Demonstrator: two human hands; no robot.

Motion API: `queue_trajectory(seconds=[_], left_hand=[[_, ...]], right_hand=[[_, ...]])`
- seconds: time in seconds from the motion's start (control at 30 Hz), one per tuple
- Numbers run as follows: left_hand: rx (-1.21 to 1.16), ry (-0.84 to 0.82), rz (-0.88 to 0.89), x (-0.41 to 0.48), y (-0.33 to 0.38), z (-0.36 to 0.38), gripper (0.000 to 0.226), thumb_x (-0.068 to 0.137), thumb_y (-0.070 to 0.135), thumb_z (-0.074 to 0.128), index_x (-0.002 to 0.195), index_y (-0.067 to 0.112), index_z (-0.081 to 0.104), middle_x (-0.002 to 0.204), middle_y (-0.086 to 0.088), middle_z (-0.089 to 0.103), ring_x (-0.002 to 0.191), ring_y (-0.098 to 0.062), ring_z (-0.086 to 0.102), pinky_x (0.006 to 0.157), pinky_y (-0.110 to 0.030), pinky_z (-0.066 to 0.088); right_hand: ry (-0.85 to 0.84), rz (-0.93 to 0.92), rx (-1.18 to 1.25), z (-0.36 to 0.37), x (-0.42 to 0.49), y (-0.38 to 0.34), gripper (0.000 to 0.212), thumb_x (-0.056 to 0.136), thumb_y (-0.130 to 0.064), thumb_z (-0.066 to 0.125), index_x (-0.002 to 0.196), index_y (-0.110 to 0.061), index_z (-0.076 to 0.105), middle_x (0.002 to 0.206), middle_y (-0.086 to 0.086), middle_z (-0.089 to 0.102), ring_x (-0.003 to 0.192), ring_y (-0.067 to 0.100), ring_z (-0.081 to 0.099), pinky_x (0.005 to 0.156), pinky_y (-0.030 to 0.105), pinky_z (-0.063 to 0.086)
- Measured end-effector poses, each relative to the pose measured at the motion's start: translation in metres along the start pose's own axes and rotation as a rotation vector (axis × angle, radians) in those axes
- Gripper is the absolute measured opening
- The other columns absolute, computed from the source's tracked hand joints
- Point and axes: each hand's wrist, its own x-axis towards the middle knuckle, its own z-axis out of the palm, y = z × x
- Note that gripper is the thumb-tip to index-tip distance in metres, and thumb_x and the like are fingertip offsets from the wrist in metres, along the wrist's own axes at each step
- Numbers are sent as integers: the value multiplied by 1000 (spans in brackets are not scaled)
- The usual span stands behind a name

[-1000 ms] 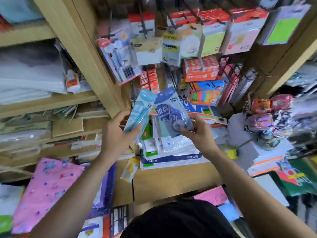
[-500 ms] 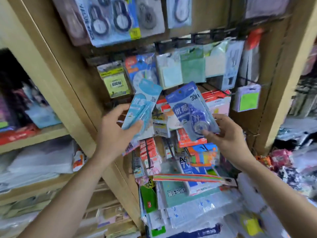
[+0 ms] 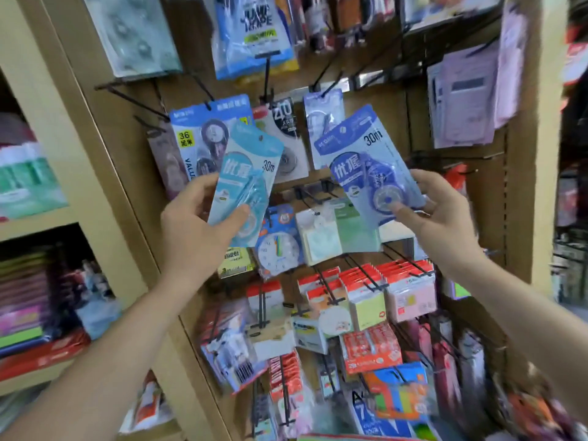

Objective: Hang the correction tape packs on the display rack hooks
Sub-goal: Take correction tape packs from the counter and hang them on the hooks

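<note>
Raised higher than a second ago, the left hand (image 3: 194,230) pinches a pale teal plastic correction tape pack (image 3: 245,183), the right hand (image 3: 442,218) a darker blue plastic pack (image 3: 366,163); black wire hooks (image 3: 310,194) jut in the gap between them.

My left grip (image 3: 194,227) holds the left pack (image 3: 246,183) and my right grip (image 3: 445,214) the right pack (image 3: 366,163), side by side and apart, both before the rack (image 3: 394,128). Behind them other packs (image 3: 203,135) hang on hooks. Bare hooks (image 3: 310,194) jut out between and just below my two. A clock card (image 3: 278,246) and note pads (image 3: 366,300) hang lower. Shelves (image 3: 35,222) stand left of the rack.
</note>
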Motion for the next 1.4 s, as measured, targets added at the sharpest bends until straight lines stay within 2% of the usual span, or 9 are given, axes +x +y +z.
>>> queue_trajectory(seconds=[0.13, 0.3, 0.43, 0.6, 0.73, 0.87, 1.13, 1.3, 1.4], left_hand=[[21, 63, 73, 40, 18, 2, 39, 80, 10, 81, 109, 29, 65, 105, 11, 73, 96, -16, 71, 83, -37, 59], [90, 89, 144, 83, 32, 14, 41, 80, 13, 78, 115, 29, 65, 103, 14, 71, 92, -2, 68, 82, -28, 56], [131, 69, 159, 97, 38, 31, 41, 81, 13, 78, 118, 25, 65, 98, 21, 67, 82, 9, 62, 72, -12, 49], [168, -21, 115, 82, 22, 67, 44, 83, 27, 76, 123, 35, 58, 109, 14, 70, 93, -10, 67, 77, -38, 57], [243, -112, 75, 61, 1, 92, 46, 87, 29, 75, 128, 34, 55, 112, 12, 71, 92, -5, 65, 77, -38, 57], [285, -175, 34, 49, -23, 103, 47, 88, 32, 73, 129, 40, 49, 110, 15, 69, 92, -10, 67, 74, -45, 57], [305, -186, 31, 48, -33, 108, 47, 88, 29, 74, 129, 37, 52, 110, 16, 69, 92, -8, 67, 75, -41, 57], [345, -187, 48, 46, -32, 107, 46, 90, 31, 72, 131, 36, 51, 114, 18, 67, 96, -8, 64, 75, -38, 55], [360, -193, 51, 46, -32, 107, 46, 90, 32, 72, 131, 36, 50, 116, 17, 68, 98, -10, 65, 76, -39, 56]], right_hand=[[71, -29, -26, -2, 41, -5, 35, 90, -16, 72, 120, -23, 58, 111, -4, 68, 98, 13, 68, 76, 30, 58], [196, -10, -85, -2, 80, -13, 35, 92, -12, 67, 123, -19, 53, 108, -7, 63, 87, -10, 62, 70, 9, 50], [216, 74, -52, -1, 104, -10, 32, 91, -11, 66, 118, -23, 54, 103, -12, 63, 92, 0, 63, 72, 21, 55], [146, 111, -106, 1, 129, 1, 33, 90, -13, 66, 120, -22, 56, 106, -4, 65, 92, 6, 64, 69, 25, 54], [101, 142, -136, -2, 143, 7, 37, 89, -13, 64, 122, -28, 56, 109, -6, 66, 100, 14, 66, 80, 42, 60], [20, 149, -67, -7, 143, 10, 40, 89, -13, 66, 127, -24, 58, 109, -4, 70, 94, 8, 69, 71, 28, 59], [-30, 206, 4, -4, 115, 25, 29, 79, -13, 64, 107, -20, 68, 97, 5, 73, 91, 30, 68, 79, 48, 56], [10, 151, 170, 6, 121, 9, 24, 90, -5, 63, 112, -14, 63, 105, 7, 69, 93, 25, 70, 71, 38, 59], [16, 173, 193, 14, 131, 8, 25, 89, -10, 65, 111, -20, 65, 106, 6, 70, 95, 28, 70, 78, 55, 59]])
